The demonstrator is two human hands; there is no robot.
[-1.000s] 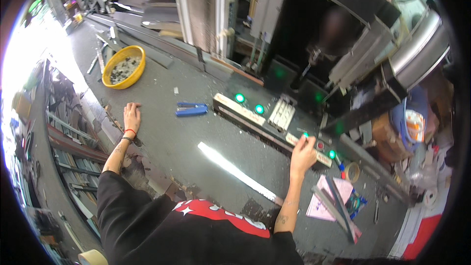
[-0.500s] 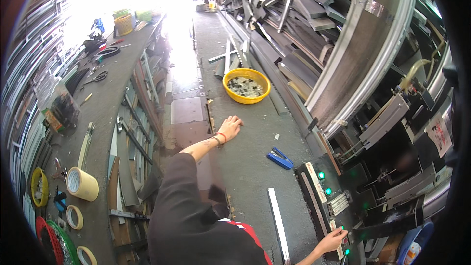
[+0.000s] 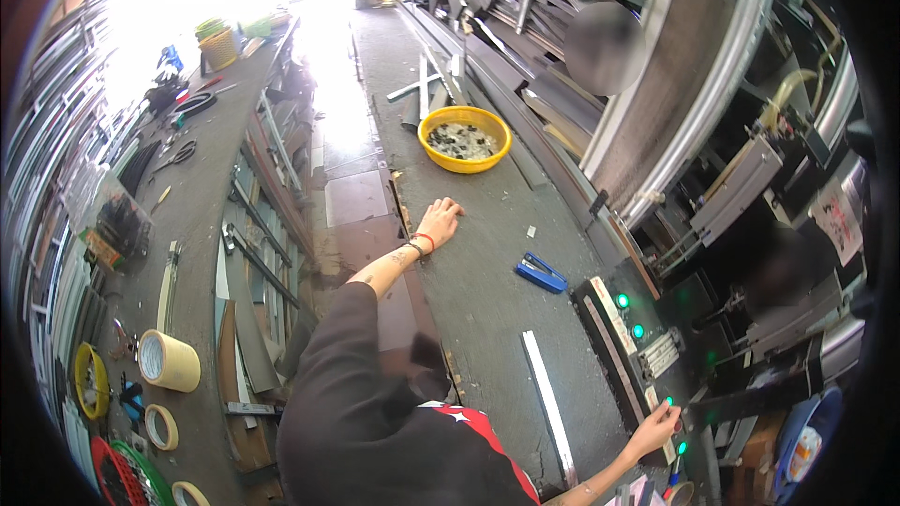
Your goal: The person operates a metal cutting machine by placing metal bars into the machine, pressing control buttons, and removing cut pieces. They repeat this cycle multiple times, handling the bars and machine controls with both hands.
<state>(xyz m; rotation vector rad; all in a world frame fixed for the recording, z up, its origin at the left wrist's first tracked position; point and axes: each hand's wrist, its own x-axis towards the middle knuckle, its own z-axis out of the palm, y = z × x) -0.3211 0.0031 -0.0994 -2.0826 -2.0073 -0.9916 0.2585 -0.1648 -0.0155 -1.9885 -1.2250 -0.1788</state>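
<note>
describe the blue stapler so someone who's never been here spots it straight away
Start at the long grey workbench under the person's left hand. Look between that hand and the green-lit control panel, just past the far end of the silvery strip. The blue stapler lies there, its colour setting it apart from the strip and the round yellow bowl.

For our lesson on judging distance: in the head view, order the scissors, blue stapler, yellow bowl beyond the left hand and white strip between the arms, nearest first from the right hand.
1. White strip, left of the right hand.
2. Blue stapler, farther up the bench.
3. Yellow bowl, beyond the left hand.
4. Scissors, on the other bench, far left.
</note>
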